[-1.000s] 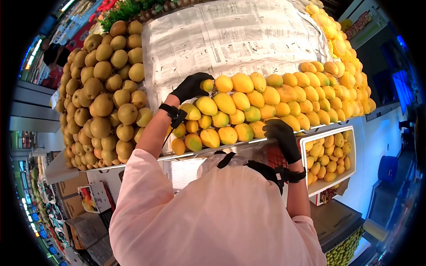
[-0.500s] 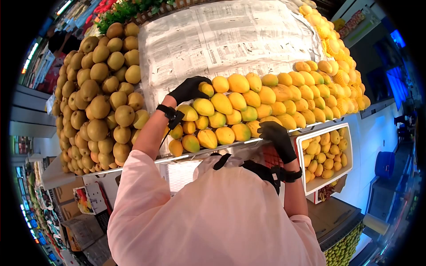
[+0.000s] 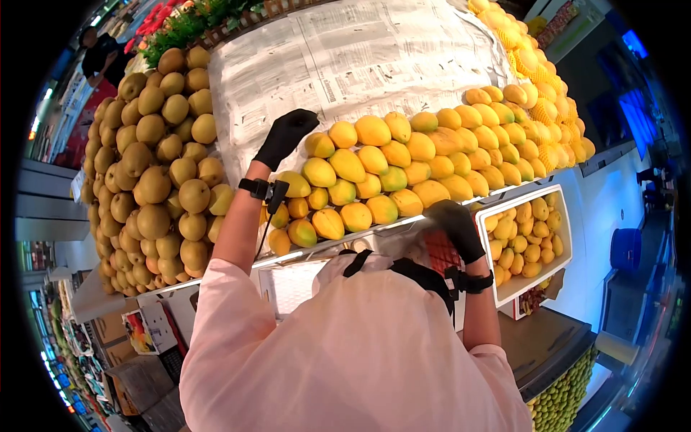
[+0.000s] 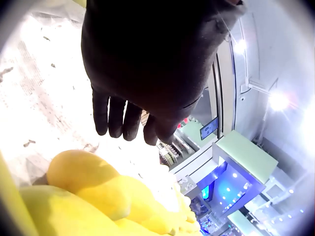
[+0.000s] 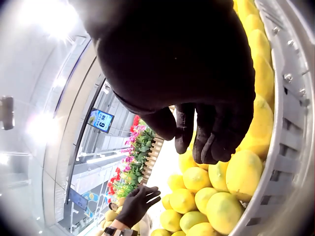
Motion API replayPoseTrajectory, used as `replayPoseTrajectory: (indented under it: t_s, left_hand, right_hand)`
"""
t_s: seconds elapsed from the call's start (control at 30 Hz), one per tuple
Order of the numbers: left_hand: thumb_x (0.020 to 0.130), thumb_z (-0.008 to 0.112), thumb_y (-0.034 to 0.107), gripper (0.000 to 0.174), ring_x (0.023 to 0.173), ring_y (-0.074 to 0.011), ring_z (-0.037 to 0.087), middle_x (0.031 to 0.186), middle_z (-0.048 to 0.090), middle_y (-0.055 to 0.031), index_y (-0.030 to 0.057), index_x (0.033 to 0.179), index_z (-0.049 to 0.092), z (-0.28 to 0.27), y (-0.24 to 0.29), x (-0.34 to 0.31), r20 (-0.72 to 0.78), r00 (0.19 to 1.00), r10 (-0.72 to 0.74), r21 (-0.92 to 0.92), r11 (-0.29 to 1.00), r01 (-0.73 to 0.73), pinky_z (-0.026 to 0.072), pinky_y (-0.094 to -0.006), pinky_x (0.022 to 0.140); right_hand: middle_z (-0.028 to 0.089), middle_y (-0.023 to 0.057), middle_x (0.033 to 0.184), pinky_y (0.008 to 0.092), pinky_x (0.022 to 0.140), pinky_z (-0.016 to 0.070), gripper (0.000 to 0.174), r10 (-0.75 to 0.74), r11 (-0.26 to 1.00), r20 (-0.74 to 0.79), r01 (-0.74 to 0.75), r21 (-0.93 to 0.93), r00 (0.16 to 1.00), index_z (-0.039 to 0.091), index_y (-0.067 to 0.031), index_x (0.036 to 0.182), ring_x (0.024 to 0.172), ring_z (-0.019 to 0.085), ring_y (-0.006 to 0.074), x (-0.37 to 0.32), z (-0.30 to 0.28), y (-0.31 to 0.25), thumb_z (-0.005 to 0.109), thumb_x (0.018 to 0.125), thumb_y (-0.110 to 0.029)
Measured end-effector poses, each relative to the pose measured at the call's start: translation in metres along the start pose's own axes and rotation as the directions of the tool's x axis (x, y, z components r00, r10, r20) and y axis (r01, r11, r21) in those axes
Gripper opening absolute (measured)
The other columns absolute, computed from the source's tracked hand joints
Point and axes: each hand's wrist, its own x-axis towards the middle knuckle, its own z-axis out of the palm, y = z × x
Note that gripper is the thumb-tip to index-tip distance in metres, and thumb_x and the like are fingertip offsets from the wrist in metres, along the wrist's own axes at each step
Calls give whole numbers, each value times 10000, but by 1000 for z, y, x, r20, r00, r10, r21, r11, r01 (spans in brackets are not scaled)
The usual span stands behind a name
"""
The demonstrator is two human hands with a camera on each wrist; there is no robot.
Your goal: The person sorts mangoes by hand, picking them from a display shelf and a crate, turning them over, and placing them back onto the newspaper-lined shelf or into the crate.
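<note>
L hand (image 3: 286, 138) has let go of the far-left mango (image 3: 319, 145), now in line w/o a grip; L fingers open, empty, R hand (image 3: 456, 229) loosely curled, nothing visibly held.

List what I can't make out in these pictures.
Right hand: whether it touches the mangoes; motion blur, head view.
Newspaper: fine print too small, head view.
Green fruit: pile's extent cut off by dark lens edge, head view.
Feet: hidden by the shirt, head view.

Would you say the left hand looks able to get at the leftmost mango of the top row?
Probably yes: the left hand looks empty, and nothing visible stands between it and that mango, just beside its fingers.
</note>
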Motion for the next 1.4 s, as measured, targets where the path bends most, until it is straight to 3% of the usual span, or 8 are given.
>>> replayPoseTrajectory:
  t_s: [0.13,0.23,0.57,0.63,0.83,1.13,1.27,1.4]
  left_hand:
    - [928,630,136,218,932,-101,598,1019,677,-35,1,1095,668,17,18,-11,-46,999,-8,-114,994,3,485,-260,865]
    - [938,619,163,241,936,-106,606,1033,681,-43,2,1110,668,34,34,-22,-21,1000,1,-100,995,-3,490,-264,860]
    - [957,582,167,233,997,-141,627,1052,696,-62,8,1097,679,105,85,-47,23,994,109,-108,988,-106,472,-280,912]
    - [957,583,164,229,1006,-138,620,1056,692,-60,8,1095,677,120,90,-48,64,990,123,-106,988,-116,473,-283,912]
    - [945,594,133,200,975,-127,621,1036,690,-46,13,1079,683,169,119,-49,145,987,68,-110,993,-52,479,-273,890]
    - [901,640,80,156,907,-104,618,969,693,-43,-9,1022,683,251,148,-49,273,962,17,-259,964,57,490,-254,823]
    - [903,630,82,146,893,-109,622,954,694,-49,-16,999,679,280,169,-54,337,941,14,-205,977,59,489,-255,816]
    - [921,606,91,140,873,-118,626,919,687,-49,-20,977,670,304,180,-60,374,927,19,-168,985,47,487,-257,809]
  right_hand:
    - [690,83,863,268,688,514,186,117,992,-97,-122,-43,988,667,15,962,766,640,152,-19,-20,-7,600,865,-128]
    - [688,85,846,255,695,508,199,-95,960,-44,80,-268,994,669,32,926,751,645,149,-29,-45,12,579,890,-143]
    - [662,72,826,287,725,504,92,92,988,-283,-122,-91,955,664,21,825,777,634,164,-85,-85,25,644,784,-59]
    - [666,66,824,287,719,501,121,247,969,-352,-226,99,903,671,27,830,777,632,157,-91,-96,26,658,778,-81]
    - [670,49,780,242,674,500,205,35,976,-353,-108,-188,935,678,24,911,691,617,114,-112,-143,64,702,749,-99]
    - [657,70,768,247,650,507,117,141,989,-454,-148,21,880,648,10,823,668,631,136,-157,-192,113,659,772,-95]
    - [653,72,761,268,623,522,161,475,866,-502,-284,411,722,645,21,856,659,638,156,-170,-205,129,629,831,-137]
    - [658,82,769,268,594,529,190,451,877,-481,-274,394,752,655,18,915,650,645,164,-184,-218,158,627,845,-156]
